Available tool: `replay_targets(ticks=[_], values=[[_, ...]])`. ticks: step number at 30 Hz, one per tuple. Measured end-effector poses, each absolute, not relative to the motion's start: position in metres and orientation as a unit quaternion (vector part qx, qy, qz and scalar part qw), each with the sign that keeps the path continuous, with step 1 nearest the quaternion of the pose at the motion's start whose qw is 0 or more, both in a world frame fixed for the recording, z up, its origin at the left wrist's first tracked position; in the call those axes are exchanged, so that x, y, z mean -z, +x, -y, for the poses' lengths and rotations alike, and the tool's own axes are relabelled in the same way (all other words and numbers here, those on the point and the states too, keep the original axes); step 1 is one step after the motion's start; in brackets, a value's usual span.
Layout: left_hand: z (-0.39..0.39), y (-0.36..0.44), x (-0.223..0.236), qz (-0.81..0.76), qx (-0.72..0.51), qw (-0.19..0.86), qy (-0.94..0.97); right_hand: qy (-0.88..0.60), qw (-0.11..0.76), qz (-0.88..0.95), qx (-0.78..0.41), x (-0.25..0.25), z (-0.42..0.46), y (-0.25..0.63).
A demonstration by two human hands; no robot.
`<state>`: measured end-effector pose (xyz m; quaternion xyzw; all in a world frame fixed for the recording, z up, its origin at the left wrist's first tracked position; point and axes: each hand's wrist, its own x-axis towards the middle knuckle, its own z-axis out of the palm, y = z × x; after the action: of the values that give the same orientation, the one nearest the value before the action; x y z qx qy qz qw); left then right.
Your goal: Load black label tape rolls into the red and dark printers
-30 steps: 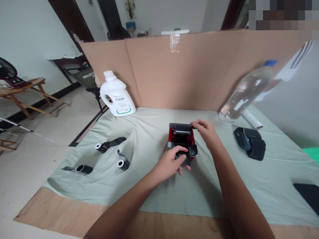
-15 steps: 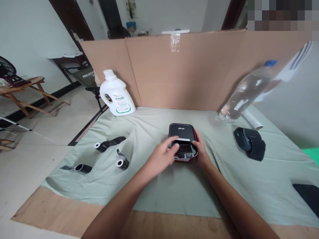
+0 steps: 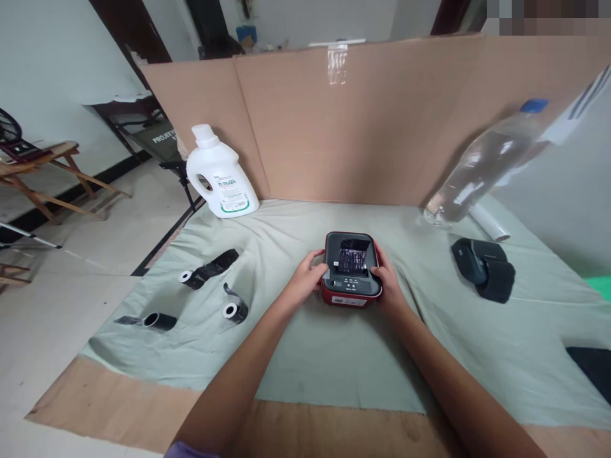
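A small red-and-black label printer [image 3: 354,289] sits on the pale green cloth near the middle, a dark window in its top and a button panel at its front. Shiny black material shows in the window. My left hand [image 3: 309,278] grips the printer's left side, thumb at the top edge. On the opposite side my right hand [image 3: 387,277] is closed around it, thumb on the rim. Some fingers of both hands are hidden by the casing. To the left lie three black rolls: a rear roll [image 3: 193,278], a nearer roll [image 3: 235,312] and a wide-cored roll [image 3: 161,322].
A white detergent bottle [image 3: 222,178] and a clear bottle with a blue cap [image 3: 482,165] stand before a cardboard screen [image 3: 348,133]. At right are a white tube [image 3: 490,222], a black strapped device [image 3: 482,267] and a flat black object [image 3: 592,369].
My left hand has moved from the printer's front to its left side. The logo-marked black surface is out of sight; the window and button panel now show. The right hand keeps its hold.
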<state>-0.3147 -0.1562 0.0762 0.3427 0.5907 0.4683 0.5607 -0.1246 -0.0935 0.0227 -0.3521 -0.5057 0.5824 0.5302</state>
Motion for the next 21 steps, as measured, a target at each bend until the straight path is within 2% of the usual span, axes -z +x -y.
replay_targets(ticks=[4,9,15,21], values=[[0.156,-0.318,-0.060,-0.589,-0.479,0.534,0.372,-0.367,0.535,0.530,-0.546,-0.013,0.096,-0.122],[0.166,-0.319,-0.044,-0.588,-0.496,0.394,0.503,-0.369,0.514,0.610,-0.476,0.004,0.110,-0.103],[0.179,-0.308,-0.058,-0.538,-0.461,0.423,0.565,-0.361,0.413,0.752,-0.365,-0.006,0.127,-0.097],[0.178,-0.320,-0.063,-0.526,-0.541,0.402,0.518,-0.348,0.424,0.779,-0.303,-0.023,0.134,-0.133]])
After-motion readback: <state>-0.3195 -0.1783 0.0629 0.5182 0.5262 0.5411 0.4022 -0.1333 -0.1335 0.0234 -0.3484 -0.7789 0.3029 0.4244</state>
